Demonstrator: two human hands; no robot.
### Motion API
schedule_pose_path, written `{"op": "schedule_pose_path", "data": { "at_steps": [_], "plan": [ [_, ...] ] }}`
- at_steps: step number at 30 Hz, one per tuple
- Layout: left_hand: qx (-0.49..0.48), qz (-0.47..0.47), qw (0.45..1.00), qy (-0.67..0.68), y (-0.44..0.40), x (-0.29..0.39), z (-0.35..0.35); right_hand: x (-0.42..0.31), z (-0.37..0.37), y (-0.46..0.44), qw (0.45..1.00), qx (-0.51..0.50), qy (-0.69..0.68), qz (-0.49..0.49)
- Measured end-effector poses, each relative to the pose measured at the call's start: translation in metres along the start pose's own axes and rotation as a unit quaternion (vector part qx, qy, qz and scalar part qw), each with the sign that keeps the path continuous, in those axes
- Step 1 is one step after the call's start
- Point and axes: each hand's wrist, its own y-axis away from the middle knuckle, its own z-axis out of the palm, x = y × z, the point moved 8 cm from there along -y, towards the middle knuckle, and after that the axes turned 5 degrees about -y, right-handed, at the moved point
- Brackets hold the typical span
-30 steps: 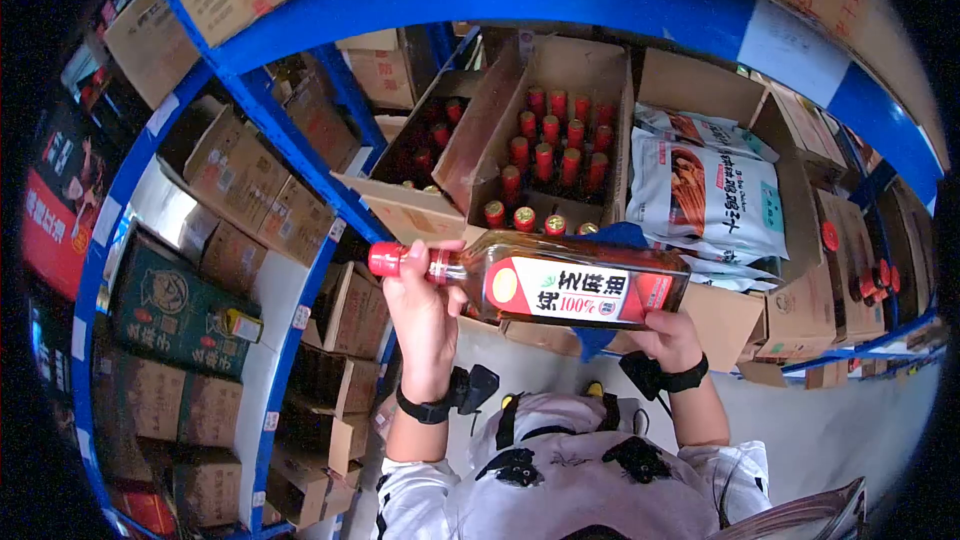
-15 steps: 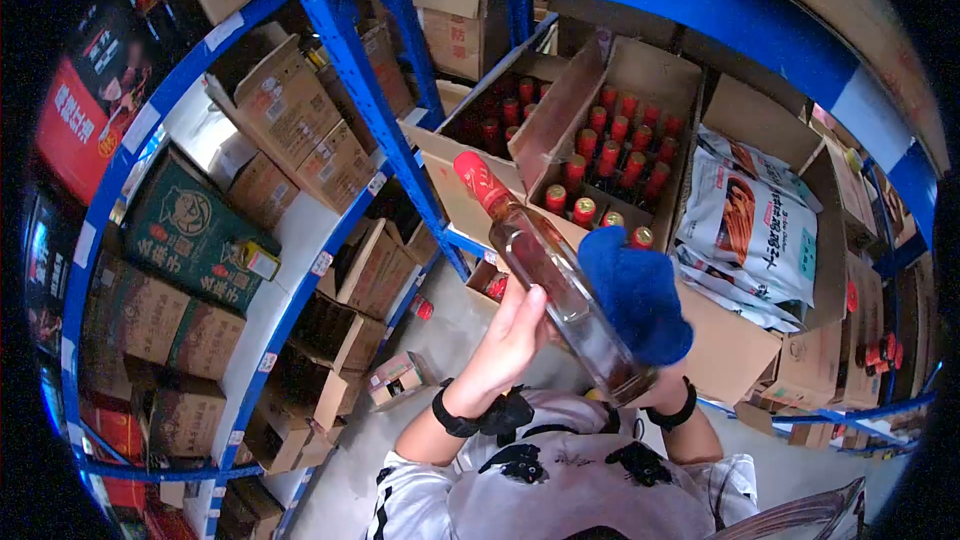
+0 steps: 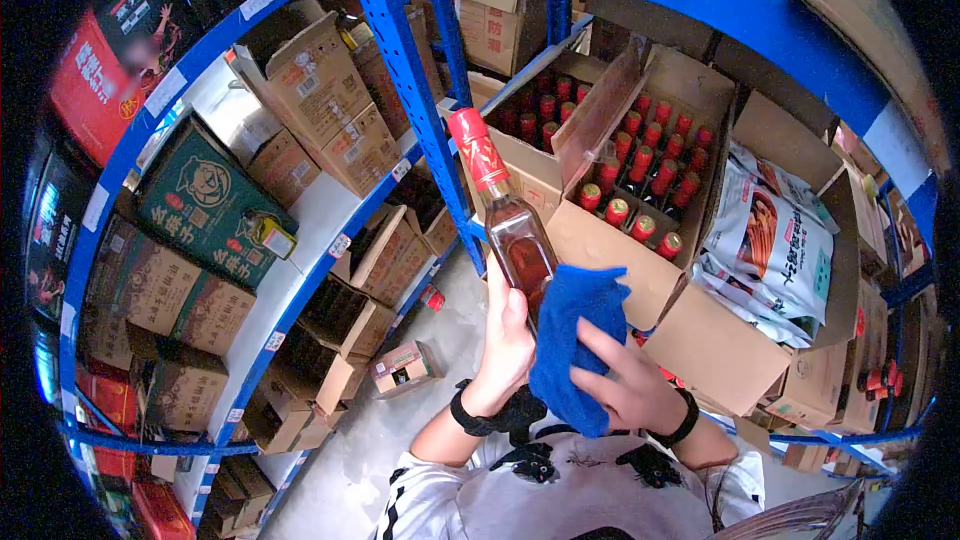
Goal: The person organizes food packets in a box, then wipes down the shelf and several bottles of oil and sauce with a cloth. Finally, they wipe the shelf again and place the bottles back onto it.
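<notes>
A clear glass bottle (image 3: 517, 236) with a red capped neck and dark contents stands nearly upright, tilted a little to the left. Around its body my left hand (image 3: 508, 340) is wrapped. My right hand (image 3: 625, 377) presses a blue cloth (image 3: 580, 345) against the lower part of the bottle, which the cloth hides. Just beyond both hands sits an open carton (image 3: 610, 240) holding several red-capped bottles (image 3: 655, 175).
Blue metal shelving (image 3: 400, 70) frames the space. A carton of white food pouches (image 3: 765, 245) is on the right. Left shelves hold a green box (image 3: 210, 205) and brown cartons (image 3: 335, 105). A small box (image 3: 405, 370) lies on the floor.
The bottle has turned more upright. The blue cloth has come from behind the bottle's right side to the front of its lower body, with my right hand on it.
</notes>
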Motion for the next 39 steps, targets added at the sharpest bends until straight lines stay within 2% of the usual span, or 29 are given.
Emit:
{"op": "schedule_pose_path", "data": {
  "at_steps": [2,3,4,6,8,9,10,13,14,16,17,18,20,22,24,25,26,28,32,33,34,35,36,37,38,39],
  "plan": [
    [-0.072,0.075,0.995,0.004,0.002,0.009,0.012,0.002,-0.013,-0.019,0.998,0.051,0.005,0.043],
    [-0.067,-0.024,0.996,0.062,-0.004,-0.029,-0.005,-0.003,-0.025,-0.031,0.996,0.059,-0.012,0.061],
    [-0.072,-0.024,0.995,0.061,-0.005,-0.028,-0.004,-0.007,-0.033,-0.038,0.996,0.063,-0.010,0.062],
    [-0.094,-0.093,0.986,0.101,-0.007,-0.035,0.003,-0.016,-0.040,-0.049,0.998,0.029,0.023,0.045],
    [-0.264,0.104,0.953,0.108,0.006,0.043,0.036,-0.019,-0.042,-0.055,0.998,0.027,0.017,0.052],
    [-0.265,0.059,0.959,-0.077,0.014,0.017,0.036,-0.021,-0.042,-0.058,0.999,0.025,0.024,0.035],
    [-0.268,0.058,0.959,-0.076,0.018,0.010,0.030,-0.023,-0.043,-0.062,0.999,0.022,0.032,0.017],
    [-0.179,-0.029,0.983,0.040,0.017,-0.011,-0.002,-0.009,-0.058,-0.070,0.993,0.107,-0.011,0.046],
    [-0.214,-0.024,0.975,0.055,0.017,-0.009,0.006,-0.003,-0.063,-0.072,0.988,0.142,-0.030,0.057],
    [-0.267,-0.026,0.963,-0.022,0.023,-0.003,0.015,0.003,-0.070,-0.079,0.987,0.157,-0.032,0.033],
    [-0.259,-0.003,0.963,-0.080,0.024,-0.001,0.016,0.006,-0.072,-0.082,0.985,0.169,-0.033,0.031],
    [-0.261,-0.003,0.962,-0.080,0.024,-0.005,0.012,0.008,-0.073,-0.084,0.983,0.180,-0.035,0.029],
    [-0.295,-0.093,0.949,-0.054,0.028,-0.029,0.002,0.012,-0.078,-0.086,0.975,0.210,-0.066,0.020],
    [-0.295,-0.106,0.949,-0.045,0.029,-0.028,0.002,0.016,-0.078,-0.084,0.966,0.238,-0.096,0.010],
    [-0.256,-0.163,0.948,0.093,0.031,-0.014,0.014,0.037,-0.070,-0.079,0.921,0.287,-0.263,0.034],
    [-0.283,-0.199,0.929,0.129,0.034,-0.014,0.020,0.057,-0.050,-0.068,0.864,0.276,-0.387,0.168],
    [-0.282,-0.199,0.930,0.129,0.034,-0.015,0.020,0.059,-0.051,-0.067,0.863,0.275,-0.388,0.168],
    [-0.279,-0.206,0.915,0.205,0.036,-0.016,0.024,0.062,-0.044,-0.067,0.820,0.229,-0.490,0.185],
    [-0.266,-0.212,0.902,0.268,0.037,-0.018,0.020,0.065,-0.024,-0.056,0.811,0.163,-0.529,0.187],
    [-0.270,-0.165,0.917,0.243,0.034,-0.020,0.011,0.066,-0.014,-0.049,0.828,0.153,-0.490,0.226],
    [-0.244,-0.167,0.921,0.255,0.031,-0.021,0.005,0.065,-0.005,-0.043,0.841,0.140,-0.451,0.263],
    [-0.197,-0.162,0.946,0.201,0.027,-0.020,-0.005,0.063,0.009,-0.033,0.782,0.110,-0.492,0.366],
    [-0.148,-0.155,0.966,0.146,0.023,-0.015,-0.014,0.056,0.001,-0.038,0.912,0.121,-0.315,0.234],
    [-0.087,-0.110,0.984,0.110,0.018,-0.014,-0.024,0.052,0.004,-0.035,0.931,0.122,-0.277,0.204],
    [-0.100,-0.083,0.981,0.141,0.015,-0.012,-0.026,0.045,0.006,-0.033,0.948,0.124,-0.239,0.172],
    [-0.074,-0.075,0.981,0.161,0.013,-0.009,-0.029,0.039,0.010,-0.032,0.948,0.117,-0.246,0.165]
  ]
}}
